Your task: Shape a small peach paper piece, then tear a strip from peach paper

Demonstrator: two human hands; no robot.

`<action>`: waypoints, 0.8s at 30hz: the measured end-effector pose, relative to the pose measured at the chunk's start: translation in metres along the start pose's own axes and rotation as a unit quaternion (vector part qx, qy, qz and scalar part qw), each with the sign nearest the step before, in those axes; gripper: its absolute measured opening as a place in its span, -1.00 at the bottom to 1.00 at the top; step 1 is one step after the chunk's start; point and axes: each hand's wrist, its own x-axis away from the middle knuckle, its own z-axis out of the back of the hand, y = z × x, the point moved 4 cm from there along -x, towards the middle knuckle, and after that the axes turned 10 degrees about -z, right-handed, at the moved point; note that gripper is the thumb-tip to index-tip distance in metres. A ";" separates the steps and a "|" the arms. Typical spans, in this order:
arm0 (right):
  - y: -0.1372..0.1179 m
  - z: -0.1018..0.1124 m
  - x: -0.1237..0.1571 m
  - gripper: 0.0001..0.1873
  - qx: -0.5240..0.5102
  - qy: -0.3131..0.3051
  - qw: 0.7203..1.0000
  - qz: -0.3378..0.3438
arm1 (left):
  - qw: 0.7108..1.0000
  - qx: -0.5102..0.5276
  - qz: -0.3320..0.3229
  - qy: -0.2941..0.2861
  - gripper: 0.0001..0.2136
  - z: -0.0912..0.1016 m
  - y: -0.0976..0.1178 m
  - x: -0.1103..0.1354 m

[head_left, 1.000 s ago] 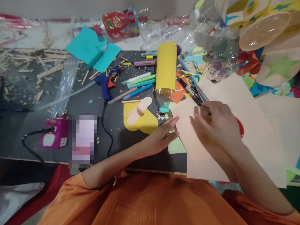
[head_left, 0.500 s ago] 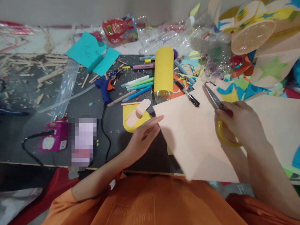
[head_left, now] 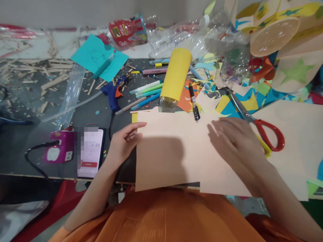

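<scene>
A pale peach sheet of paper (head_left: pixel 161 161) lies in front of me, overlapping more pale paper on the right. My left hand (head_left: pixel 126 139) is at its left edge, index finger stretched over the paper and thumb apart from it. Over the sheet's right part is my right hand (head_left: pixel 234 137), open with fingers extended and holding nothing. Scissors (head_left: pixel 271 134) with red and yellow handles lie just beyond that hand, partly hidden by it. A black pen (head_left: pixel 193 104) rests at the sheet's top edge. Beside it lies a bottle wrapped in yellow paper (head_left: pixel 176 75).
Several markers (head_left: pixel 148 90) and a blue glue gun (head_left: pixel 111 95) lie left of the bottle. A phone (head_left: pixel 92 154) and a magenta power adapter (head_left: pixel 59 146) are at left. Paper scraps (head_left: pixel 249 99) and clear plastic bottles (head_left: pixel 176 38) crowd the back.
My right hand has let go of the scissors, which now lie on the right. The pale sheet and my left hand have shifted left. The yellow-wrapped bottle has tilted and the pen has turned.
</scene>
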 end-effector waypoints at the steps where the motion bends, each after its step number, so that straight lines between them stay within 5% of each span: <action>1: -0.010 -0.006 0.001 -0.67 -0.004 -0.020 0.998 0.051 | 1.000 -0.006 0.001 -0.017 -0.71 0.000 -0.001 -0.001; 4: -0.029 -0.029 0.003 -0.61 0.043 -0.090 0.982 0.159 | 0.996 -0.033 -0.009 -0.084 -0.71 -0.005 -0.002 -0.005; 6: -0.030 -0.038 0.001 -0.60 0.064 -0.113 0.978 0.162 | 0.989 -0.052 -0.030 -0.132 -0.71 -0.011 -0.001 -0.005; 13: -0.013 -0.025 -0.015 -0.71 0.008 -0.052 0.998 0.036 | 0.986 -0.031 -0.060 -0.152 -0.70 -0.031 0.000 0.004; 24: 0.002 -0.008 -0.031 -0.72 -0.073 -0.190 0.974 -0.103 | 0.986 0.020 -0.033 -0.161 -0.67 -0.049 -0.001 0.006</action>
